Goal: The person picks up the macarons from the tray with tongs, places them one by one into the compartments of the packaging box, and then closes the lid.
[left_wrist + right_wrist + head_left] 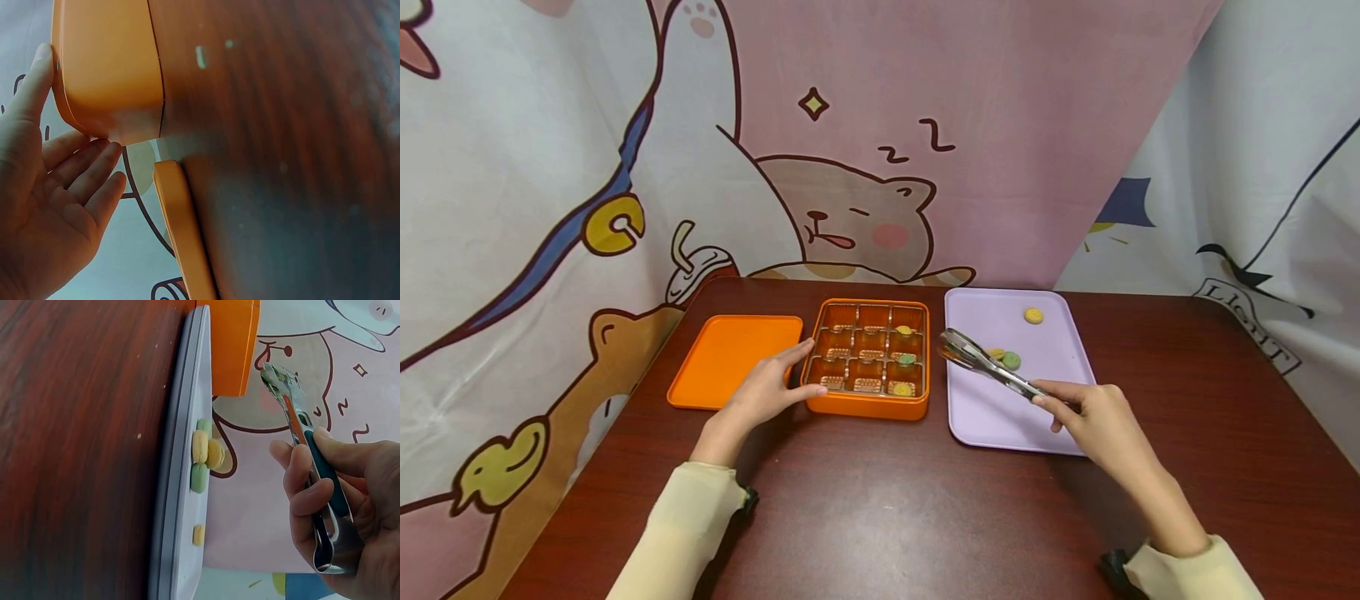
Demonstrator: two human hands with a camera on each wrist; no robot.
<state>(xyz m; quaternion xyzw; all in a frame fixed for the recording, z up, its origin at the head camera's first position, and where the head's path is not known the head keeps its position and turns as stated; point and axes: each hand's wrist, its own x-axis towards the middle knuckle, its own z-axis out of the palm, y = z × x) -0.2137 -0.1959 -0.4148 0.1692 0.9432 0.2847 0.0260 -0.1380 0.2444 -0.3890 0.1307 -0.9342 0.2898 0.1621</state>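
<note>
My right hand grips metal tongs with dark handle grips, and their tips hang above the left edge of the lilac tray. Whether the tips hold anything is hard to tell. On that tray sit yellow and green macarons in a small cluster, with a lone yellow macaron further back. My left hand touches the left side and front corner of an orange box, its fingers fairly straight. The box's clear divided insert carries yellow and green macarons down its right column.
An orange lid lies flat left of the box, partly behind my left hand. Everything stands on a dark wood table. A cartoon-printed curtain hangs just behind the table's back edge.
</note>
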